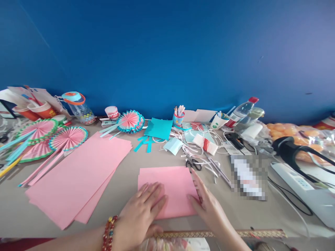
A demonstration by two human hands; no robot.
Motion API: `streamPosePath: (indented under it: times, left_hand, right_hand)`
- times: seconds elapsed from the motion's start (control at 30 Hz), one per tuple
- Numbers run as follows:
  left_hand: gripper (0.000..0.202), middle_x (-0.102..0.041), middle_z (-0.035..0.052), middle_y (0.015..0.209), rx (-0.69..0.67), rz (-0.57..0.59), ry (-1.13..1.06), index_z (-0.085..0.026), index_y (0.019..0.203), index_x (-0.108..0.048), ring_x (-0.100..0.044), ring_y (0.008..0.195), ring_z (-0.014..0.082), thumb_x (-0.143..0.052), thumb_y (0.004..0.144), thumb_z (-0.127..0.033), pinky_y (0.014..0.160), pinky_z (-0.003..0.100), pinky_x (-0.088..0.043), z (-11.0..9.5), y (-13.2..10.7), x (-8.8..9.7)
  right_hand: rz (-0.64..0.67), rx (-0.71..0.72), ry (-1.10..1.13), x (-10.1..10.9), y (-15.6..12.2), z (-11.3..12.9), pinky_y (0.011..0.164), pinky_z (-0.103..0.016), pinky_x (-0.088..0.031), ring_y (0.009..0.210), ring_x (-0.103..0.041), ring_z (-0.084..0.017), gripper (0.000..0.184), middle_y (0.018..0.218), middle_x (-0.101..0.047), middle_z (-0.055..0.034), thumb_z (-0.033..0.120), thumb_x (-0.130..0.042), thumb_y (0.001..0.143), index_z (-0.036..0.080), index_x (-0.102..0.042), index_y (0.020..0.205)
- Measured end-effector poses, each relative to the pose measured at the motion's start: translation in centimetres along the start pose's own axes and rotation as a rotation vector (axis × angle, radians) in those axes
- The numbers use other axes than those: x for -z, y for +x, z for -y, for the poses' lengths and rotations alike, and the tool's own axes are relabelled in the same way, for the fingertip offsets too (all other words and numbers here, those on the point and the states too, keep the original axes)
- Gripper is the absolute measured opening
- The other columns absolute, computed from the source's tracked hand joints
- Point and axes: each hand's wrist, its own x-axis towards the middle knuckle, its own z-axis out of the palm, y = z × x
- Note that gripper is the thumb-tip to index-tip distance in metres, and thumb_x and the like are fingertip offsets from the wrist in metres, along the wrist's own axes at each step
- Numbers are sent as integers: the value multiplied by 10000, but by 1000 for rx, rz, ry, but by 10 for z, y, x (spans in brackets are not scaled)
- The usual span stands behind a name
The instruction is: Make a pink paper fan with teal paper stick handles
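A folded pink paper sheet (pixel 170 184) lies on the table in front of me. My left hand (pixel 140 218) rests flat on its near left part, fingers stretched out, a red bead bracelet on the wrist. At the sheet's right edge, my right hand (pixel 206 204) presses down with the fingers extended and the thumb on the paper. Neither hand holds anything.
A stack of larger pink sheets (pixel 78 174) lies to the left, with pleated paper fans (pixel 68 137) behind it. Black scissors (pixel 193 163), paper strips, cups, a water bottle (pixel 242 111), a white power strip (pixel 300 184) and cables crowd the right. A ruler (pixel 222 233) lies along the near edge.
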Motion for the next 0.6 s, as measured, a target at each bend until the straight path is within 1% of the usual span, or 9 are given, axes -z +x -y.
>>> streamPosePath:
  times: [0.07,0.17,0.27,0.37,0.53,0.6]
  left_hand:
    - [766,-235,132,1616,2,1,-8,-227,1545,-257,-232,1477,326,-612,899,-434,1180,507,-231,3,1,-2]
    - [709,-249,118,1614,14,-20,-10,-228,1549,-244,-227,1478,320,-563,930,-367,1180,502,-226,7,2,0]
    - [699,-240,117,1618,23,-41,-18,-218,1552,-233,-240,1474,312,-542,933,-320,1183,481,-226,10,5,5]
    - [710,-225,107,1624,10,-37,-30,-242,1551,-234,-250,1469,313,-551,917,-288,1183,489,-228,13,10,7]
    - [678,-215,115,1625,-13,-7,-57,-246,1534,-284,-237,1469,341,-555,919,-337,1177,529,-235,17,16,11]
    - [661,-228,109,1622,-9,0,-65,-247,1538,-273,-236,1471,330,-532,935,-325,1181,528,-230,18,18,13]
  right_hand:
    - [0,64,-133,0,3,-1,715,-336,-592,903,-719,-243,561,1222,-657,-109,290,-455,910,296,-426,1469]
    - [9,92,-237,-4,6,-1,600,-308,-585,724,-724,-212,472,1173,-666,-110,243,-407,931,278,-532,1385]
    - [-31,100,-248,-8,8,-1,598,-301,-591,720,-724,-205,404,1133,-677,-103,231,-387,945,259,-610,1280]
    - [-61,107,-244,-10,9,-1,603,-304,-597,717,-722,-204,377,1117,-684,-103,232,-400,941,259,-628,1241]
    - [-69,86,-224,-9,9,-2,605,-290,-594,749,-727,-205,378,1100,-686,-94,229,-392,949,275,-605,1258]
    - [-70,77,-223,-9,11,-3,612,-287,-594,779,-732,-210,375,1105,-683,-99,233,-388,952,261,-601,1260]
